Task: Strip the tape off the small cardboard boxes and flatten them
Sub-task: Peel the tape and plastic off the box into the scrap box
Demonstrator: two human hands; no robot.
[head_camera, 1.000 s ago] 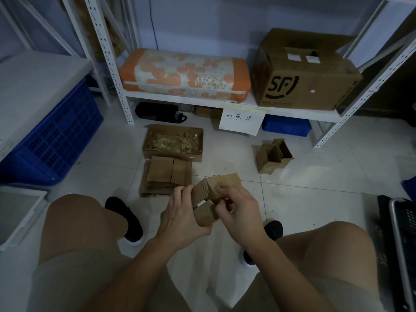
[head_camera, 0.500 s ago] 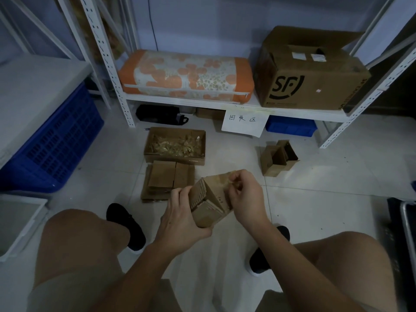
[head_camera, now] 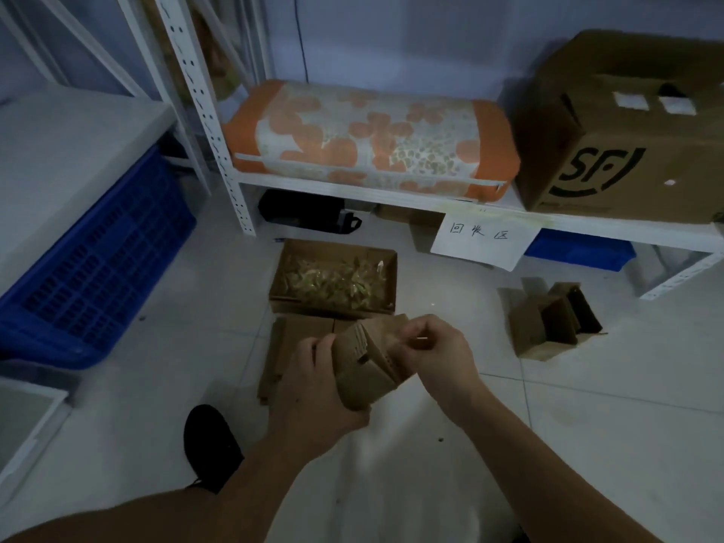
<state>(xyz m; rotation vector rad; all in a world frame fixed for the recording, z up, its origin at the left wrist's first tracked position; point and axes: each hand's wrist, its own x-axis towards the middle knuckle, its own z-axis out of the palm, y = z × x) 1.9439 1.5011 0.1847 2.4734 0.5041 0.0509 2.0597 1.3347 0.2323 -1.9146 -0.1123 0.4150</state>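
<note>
A small brown cardboard box (head_camera: 364, 366) is held above the tiled floor (head_camera: 587, 405), in front of the person's knees. It is tilted, one corrugated edge turned up toward the camera, its flaps part open and its plain kraft sides creased. The left hand (head_camera: 309, 389) has its grip wrapped round the box's left side and bottom, thumb underneath. The right hand (head_camera: 435, 354) has its grip pinched at the box's upper right edge, thumb and forefinger together; whether tape lies between them is too dim to tell. Behind the box a stack of flattened cardboard (head_camera: 290, 354) lies on the floor, and beyond it an open tray box of crumpled tape strips (head_camera: 333, 280). To the right, well apart, more small boxes (head_camera: 548, 323) stand under the shelf.
</note>
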